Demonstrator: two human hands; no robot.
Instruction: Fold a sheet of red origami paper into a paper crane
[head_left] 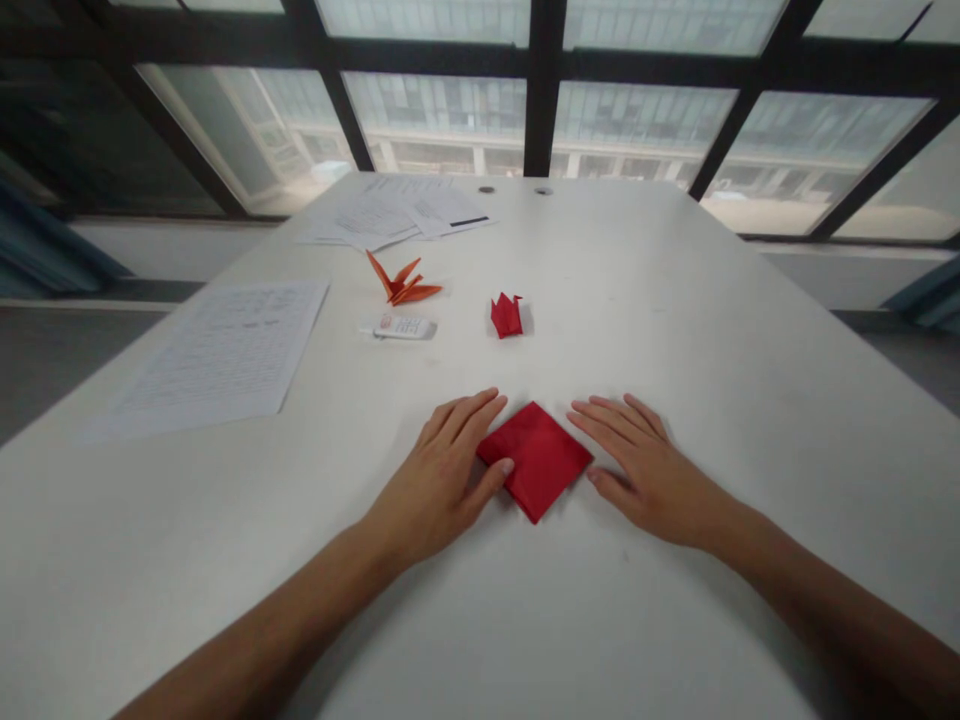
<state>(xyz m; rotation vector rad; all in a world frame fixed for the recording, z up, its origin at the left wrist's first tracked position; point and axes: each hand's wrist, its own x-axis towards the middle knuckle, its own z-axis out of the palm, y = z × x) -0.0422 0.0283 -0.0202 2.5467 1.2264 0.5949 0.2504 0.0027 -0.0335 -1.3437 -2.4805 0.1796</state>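
A folded square of red origami paper (536, 460) lies on the white table, one corner pointing toward me. My left hand (452, 470) rests at its left corner, fingers stretched out and the thumb over the paper's left edge. On the other side, my right hand (645, 465) lies with fingers extended beside the right corner; its thumb tip is close to that corner, and I cannot tell whether it touches. Beyond the square stands a small red paper crane (507, 315). An orange paper crane (405, 284) with spread wings sits farther left.
A small white bottle (403, 327) lies below the orange crane. One printed sheet (217, 350) is at the left edge, and several more papers (397, 212) overlap at the far left. The white table (720, 330) reaches to the dark-framed windows; two round holes show near its far edge.
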